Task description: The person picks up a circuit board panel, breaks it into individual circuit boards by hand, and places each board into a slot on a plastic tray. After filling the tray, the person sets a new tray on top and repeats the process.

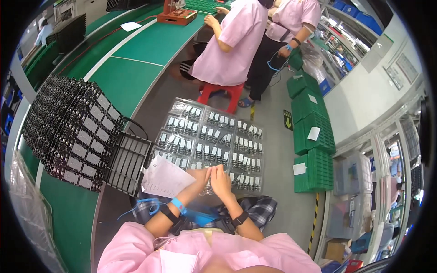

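Well, beneath the curled fingers (220, 175) lies the clear tray (177, 107); whether they grip anything, I can't tell.

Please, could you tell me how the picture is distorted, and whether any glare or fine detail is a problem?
Head view: corners go black, and the table edge bends; head view: the tray's clear plastic shows pale glints; head view: marks on the paper are too small to read.

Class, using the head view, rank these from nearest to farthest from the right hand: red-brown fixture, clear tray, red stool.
From the right hand:
1. Clear tray: directly around and beyond the fingers in view.
2. Red stool: ahead, past the tray.
3. Red-brown fixture: far ahead, leftward, on the green table.
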The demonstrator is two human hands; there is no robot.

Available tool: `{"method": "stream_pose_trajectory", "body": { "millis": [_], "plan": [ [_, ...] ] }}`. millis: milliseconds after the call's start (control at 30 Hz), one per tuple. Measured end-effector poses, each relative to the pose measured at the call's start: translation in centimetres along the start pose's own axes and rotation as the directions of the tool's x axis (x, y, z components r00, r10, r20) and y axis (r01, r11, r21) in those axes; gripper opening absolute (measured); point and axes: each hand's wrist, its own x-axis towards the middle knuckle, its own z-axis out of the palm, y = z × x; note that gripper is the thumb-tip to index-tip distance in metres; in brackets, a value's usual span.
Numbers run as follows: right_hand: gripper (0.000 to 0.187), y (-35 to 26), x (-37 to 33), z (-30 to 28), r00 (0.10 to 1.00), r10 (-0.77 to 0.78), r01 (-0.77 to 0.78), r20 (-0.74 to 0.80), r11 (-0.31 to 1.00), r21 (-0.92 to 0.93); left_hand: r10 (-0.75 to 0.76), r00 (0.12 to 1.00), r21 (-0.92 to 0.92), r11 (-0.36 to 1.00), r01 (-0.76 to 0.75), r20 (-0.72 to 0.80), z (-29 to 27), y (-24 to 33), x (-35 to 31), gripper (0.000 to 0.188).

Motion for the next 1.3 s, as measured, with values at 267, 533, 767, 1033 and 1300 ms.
{"method": "stream_pose_trajectory", "body": {
  "millis": [267, 533, 767, 1033, 1300],
  "plan": [
    [0.045, 1.0, 1.5, 2.6, 0.977, -0.096, 0.105, -0.19, 0.994, 0.036, -0.024, 0.998, 0.037, 0.999, 0.026, -0.059, 1.0, -1.3, -0.1, 0.038],
    [0.053, 3.3, 5.6, 3.0, 0.988, 0.129, -0.147, 0.086, 0.958, 0.245, -0.248, 0.968, -0.076, 0.966, 0.249, 0.018, 1.9, -3.5, 2.3, 0.047],
    [0.041, 7.0, 19.2, 4.0, 0.598, 0.633, -0.798, 0.492, 0.414, 0.439, -0.476, 0.878, -0.664, 0.672, 0.328, -0.047, -2.3, -9.4, 5.0, 0.052],
    [0.025, 2.3, 33.3, 16.5, 0.962, 0.165, -0.218, 0.218, 0.945, 0.242, -0.592, 0.676, -0.862, -0.063, 0.503, 0.438, -2.6, -8.5, 3.8, 0.046],
    [0.033, -0.7, 35.0, 23.3, 0.969, -0.127, 0.136, -0.213, 0.99, 0.03, -0.619, 0.651, -0.855, -0.066, 0.514, 0.439, -2.1, -9.5, 4.2, 0.048]
  ]
}}
